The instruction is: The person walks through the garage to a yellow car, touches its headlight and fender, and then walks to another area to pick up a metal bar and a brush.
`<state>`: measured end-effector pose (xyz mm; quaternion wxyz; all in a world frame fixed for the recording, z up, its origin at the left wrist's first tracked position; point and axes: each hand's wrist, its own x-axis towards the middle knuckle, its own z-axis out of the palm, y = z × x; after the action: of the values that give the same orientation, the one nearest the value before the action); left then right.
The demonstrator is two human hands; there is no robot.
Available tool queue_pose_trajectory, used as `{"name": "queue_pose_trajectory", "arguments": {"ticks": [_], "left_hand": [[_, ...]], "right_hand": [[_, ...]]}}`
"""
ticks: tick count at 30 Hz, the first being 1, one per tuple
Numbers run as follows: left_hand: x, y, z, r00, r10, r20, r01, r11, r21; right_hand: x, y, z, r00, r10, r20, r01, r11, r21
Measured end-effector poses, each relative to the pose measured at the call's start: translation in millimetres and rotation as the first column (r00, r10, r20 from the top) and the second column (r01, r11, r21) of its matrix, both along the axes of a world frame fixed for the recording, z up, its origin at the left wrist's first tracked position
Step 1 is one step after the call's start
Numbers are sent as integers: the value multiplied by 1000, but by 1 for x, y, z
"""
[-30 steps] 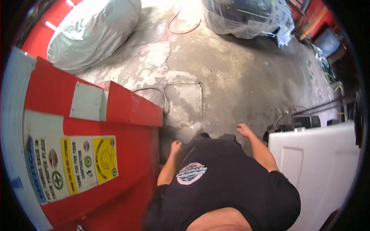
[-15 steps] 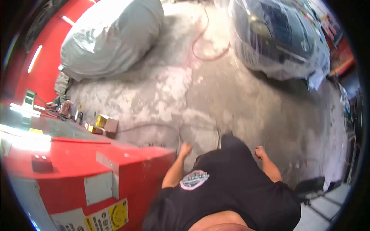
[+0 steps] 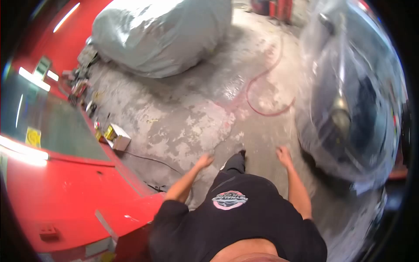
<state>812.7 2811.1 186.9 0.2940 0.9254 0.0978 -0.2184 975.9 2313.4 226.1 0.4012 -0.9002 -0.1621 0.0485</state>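
My left hand [image 3: 204,161] is held out above the concrete floor, beside the red vehicle panel [image 3: 139,209]. Motion blur hides its finger positions, and no object shows in it. My right hand [image 3: 284,156] hangs over the floor nearer the plastic-wrapped car [image 3: 323,131]. Its fingers are loosely bent with the thumb apart, and nothing is visible in it. Both hands are well away from each other, on either side of my dark-clad body. One foot [image 3: 242,153] shows between them.
A silver-covered car [image 3: 161,39] stands at the upper left. A red hose [image 3: 262,114] curves across the floor [image 3: 183,109]. An open box [image 3: 119,138] and small items lie by the red vehicle, near a dark cable [image 3: 152,160]. Red equipment [image 3: 281,9] stands at the top.
The view has turned and moved forward. The wrapped car now appears larger and lower at the right, and the silver-covered car has shifted right. My hands appear slightly higher in view.
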Motion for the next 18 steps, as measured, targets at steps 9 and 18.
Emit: {"name": "queue_pose_trajectory", "arguments": {"ticks": [9,18], "left_hand": [[590,-261,495,478,-778,408,824,235,-516],[619,-107,654,-62,190,980,839,542,-52]], "right_hand": [[112,-50,33,459,-354,-815,391,904,-173],[371,-31,-30,659,-244,-712,230,966,-119]]}}
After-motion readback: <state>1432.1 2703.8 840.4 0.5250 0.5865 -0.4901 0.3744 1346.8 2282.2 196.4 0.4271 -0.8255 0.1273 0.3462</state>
